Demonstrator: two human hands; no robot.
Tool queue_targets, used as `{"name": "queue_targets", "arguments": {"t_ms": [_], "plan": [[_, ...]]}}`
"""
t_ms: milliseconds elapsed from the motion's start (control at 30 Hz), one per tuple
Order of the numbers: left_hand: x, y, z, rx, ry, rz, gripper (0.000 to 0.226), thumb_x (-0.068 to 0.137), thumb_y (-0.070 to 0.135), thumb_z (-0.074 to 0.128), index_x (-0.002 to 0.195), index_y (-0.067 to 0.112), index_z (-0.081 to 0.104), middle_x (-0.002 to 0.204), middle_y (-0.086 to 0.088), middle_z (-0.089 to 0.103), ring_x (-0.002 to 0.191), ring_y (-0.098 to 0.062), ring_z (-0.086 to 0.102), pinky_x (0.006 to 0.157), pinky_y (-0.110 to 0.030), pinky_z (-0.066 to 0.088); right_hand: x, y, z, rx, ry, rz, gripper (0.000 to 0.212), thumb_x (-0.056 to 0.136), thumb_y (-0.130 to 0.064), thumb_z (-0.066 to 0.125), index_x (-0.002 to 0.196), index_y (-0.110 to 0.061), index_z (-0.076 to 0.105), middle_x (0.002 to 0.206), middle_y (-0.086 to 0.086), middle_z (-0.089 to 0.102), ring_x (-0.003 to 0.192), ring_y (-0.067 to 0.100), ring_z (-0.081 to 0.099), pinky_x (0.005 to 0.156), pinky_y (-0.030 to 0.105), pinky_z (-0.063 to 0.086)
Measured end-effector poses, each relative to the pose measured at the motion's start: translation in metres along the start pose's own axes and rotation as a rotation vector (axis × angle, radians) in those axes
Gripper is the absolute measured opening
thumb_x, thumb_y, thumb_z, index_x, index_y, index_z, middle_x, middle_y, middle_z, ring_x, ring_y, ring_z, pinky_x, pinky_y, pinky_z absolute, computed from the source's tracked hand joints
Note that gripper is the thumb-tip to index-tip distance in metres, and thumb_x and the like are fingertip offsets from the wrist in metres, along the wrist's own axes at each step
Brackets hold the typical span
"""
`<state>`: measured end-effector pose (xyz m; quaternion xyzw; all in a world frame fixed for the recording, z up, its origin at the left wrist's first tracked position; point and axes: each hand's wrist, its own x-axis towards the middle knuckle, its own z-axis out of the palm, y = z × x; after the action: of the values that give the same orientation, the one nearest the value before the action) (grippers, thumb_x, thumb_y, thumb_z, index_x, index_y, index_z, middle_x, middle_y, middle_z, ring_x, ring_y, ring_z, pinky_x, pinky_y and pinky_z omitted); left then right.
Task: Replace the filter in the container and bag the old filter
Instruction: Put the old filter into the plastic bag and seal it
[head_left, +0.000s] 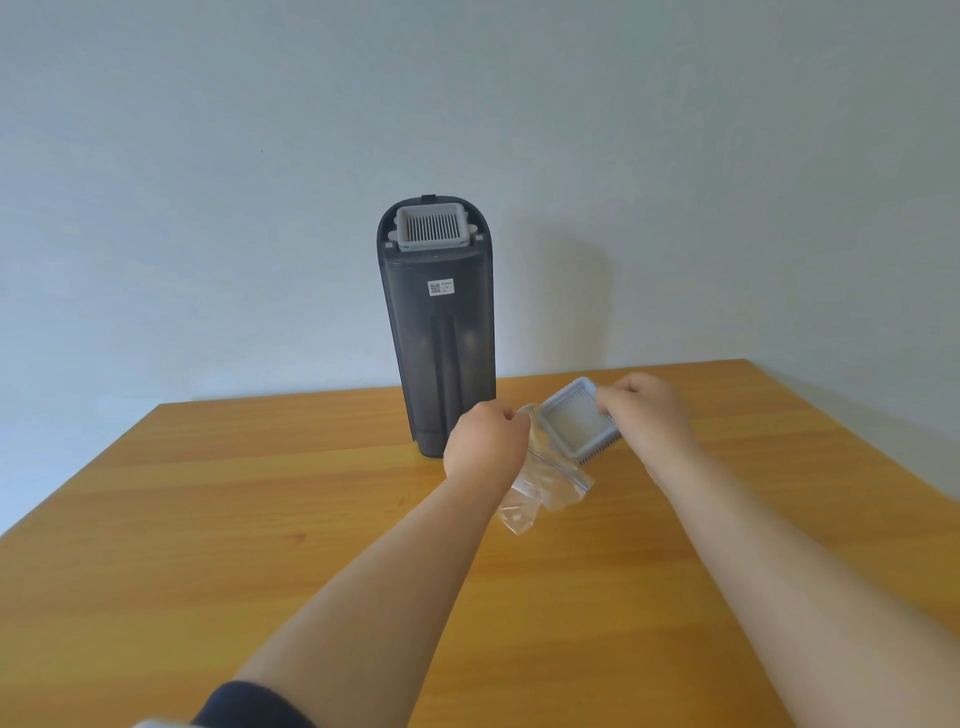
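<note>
A tall dark grey container (439, 332) stands upright at the table's far edge, with a grey pleated filter (431, 228) seated in its top. My left hand (485, 441) grips the mouth of a clear zip bag (545, 486), which hangs crumpled below it. My right hand (649, 415) holds a second square grey filter (579, 421) by its far edge. That filter is tilted, its lower left corner at the bag's mouth. Whether any of it is inside the bag I cannot tell.
The wooden table (260, 519) reaches to a plain pale wall (208, 156) behind the container. Its far right corner lies beyond my right hand.
</note>
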<state>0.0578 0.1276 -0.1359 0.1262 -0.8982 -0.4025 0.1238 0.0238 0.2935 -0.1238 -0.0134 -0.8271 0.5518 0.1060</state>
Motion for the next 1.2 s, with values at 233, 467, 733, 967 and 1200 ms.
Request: {"name": "queue_targets", "arguments": {"t_ms": [233,467,733,967,1200], "plan": [[-0.002,0.004,0.002,0.025,-0.051,0.036,0.034,0.099,0.032,0.042,0.069,0.017,0.046,0.072,-0.004,0.056,0.06,-0.02,0.045,0.056,-0.032,0.036,-0.013,-0.004,0.012,-0.08,-0.137,-0.046,0.004,0.07,-0.02,0.066,0.071,-0.016,0.066,0.077,-0.002,0.068,0.071,0.015,0.06,0.056,0.028,0.042],[-0.003,0.004,0.0,0.05,-0.054,0.074,0.038,0.103,0.033,0.034,0.074,0.012,0.05,0.071,-0.004,0.052,0.063,-0.02,0.046,0.058,-0.031,0.036,-0.02,-0.012,0.013,-0.053,-0.232,-0.064,0.007,0.065,-0.018,0.066,0.064,-0.012,0.063,0.07,0.001,0.065,0.066,0.017,0.056,0.06,0.03,0.044],[-0.006,0.004,0.002,0.112,-0.114,0.11,0.044,0.106,0.033,0.029,0.097,0.004,0.061,0.082,-0.009,0.06,0.077,-0.027,0.058,0.065,-0.036,0.045,-0.02,-0.009,0.018,0.018,-0.159,0.016,0.017,0.065,-0.015,0.068,0.074,0.0,0.067,0.072,0.004,0.064,0.064,0.017,0.053,0.059,0.03,0.044],[-0.004,0.006,0.001,-0.152,-0.054,0.063,0.038,0.106,0.033,0.033,0.091,0.009,0.059,0.072,-0.001,0.056,0.07,-0.021,0.053,0.066,-0.031,0.041,-0.018,-0.002,0.021,0.05,-0.251,0.027,0.018,0.072,-0.017,0.066,0.075,0.0,0.069,0.071,0.005,0.062,0.071,0.021,0.056,0.069,0.036,0.045],[-0.003,0.009,-0.006,-0.465,-0.017,-0.027,0.038,0.105,0.033,0.036,0.073,0.015,0.05,0.069,-0.005,0.055,0.064,-0.019,0.051,0.065,-0.031,0.047,-0.013,0.004,0.014,0.4,-0.436,0.35,0.014,0.087,-0.03,0.066,0.099,-0.022,0.067,0.112,0.007,0.061,0.101,0.028,0.062,0.092,0.053,0.051]]}}
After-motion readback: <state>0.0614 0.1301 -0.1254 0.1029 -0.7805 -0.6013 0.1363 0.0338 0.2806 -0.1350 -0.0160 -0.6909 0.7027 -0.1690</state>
